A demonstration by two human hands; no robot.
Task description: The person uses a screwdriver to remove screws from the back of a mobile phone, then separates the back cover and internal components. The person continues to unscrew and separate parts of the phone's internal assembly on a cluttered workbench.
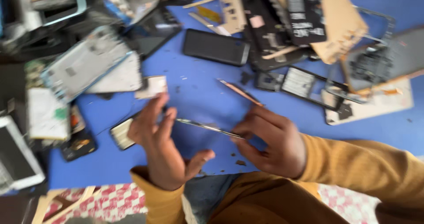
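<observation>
Between my two hands I hold a thin flat panel (207, 128), seen edge-on like a phone screen or back plate, above a blue work surface (194, 91). My left hand (161, 146) has its fingers spread, with the fingertips pressing the panel's left end. My right hand (271, 142) is curled around the panel's right end. Both arms wear mustard-yellow sleeves. The frame is motion-blurred.
Dismantled phone parts litter the surface: a black phone (216, 46) at the centre back, a grey-blue phone frame (81, 63) at left, black frames (307, 86) and cardboard pieces (342, 25) at right, a thin copper-coloured strip (240, 92) near my right hand. Red-and-white checked cloth (110, 202) lies below.
</observation>
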